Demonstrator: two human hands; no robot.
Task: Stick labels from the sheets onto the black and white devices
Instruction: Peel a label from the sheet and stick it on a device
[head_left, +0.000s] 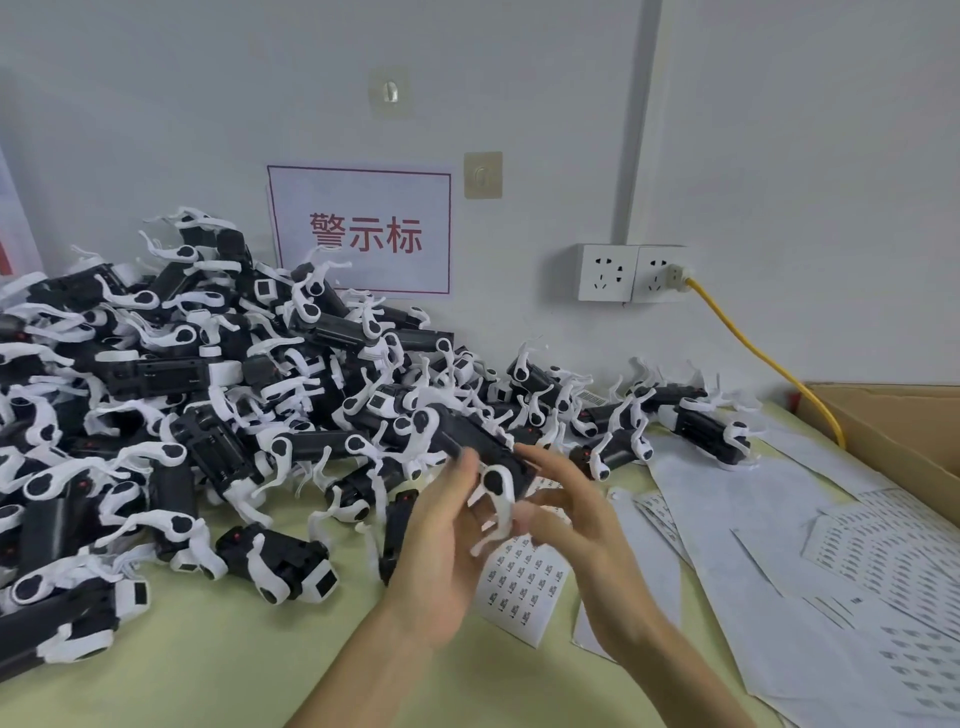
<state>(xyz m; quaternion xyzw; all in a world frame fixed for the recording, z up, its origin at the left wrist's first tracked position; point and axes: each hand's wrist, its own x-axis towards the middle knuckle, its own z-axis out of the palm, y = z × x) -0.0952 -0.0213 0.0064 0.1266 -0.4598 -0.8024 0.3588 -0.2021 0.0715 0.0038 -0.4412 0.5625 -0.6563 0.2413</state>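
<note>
A black and white device (470, 439) is lifted above the table between both hands, tilted up toward the left. My left hand (441, 561) holds it from below, fingers curled against its near end. My right hand (576, 525) touches its white lever end, with the thumb and fingers beside it. A label sheet (524, 584) with rows of small printed labels lies on the table just under the hands. A big pile of the same devices (208, 395) fills the left and back of the table.
More label sheets and peeled backing papers (831, 561) cover the table's right side. A cardboard box (893, 431) stands at the far right. A yellow cable (763, 358) runs from the wall socket (636, 273) behind the box. A red-lettered sign (363, 234) hangs on the wall.
</note>
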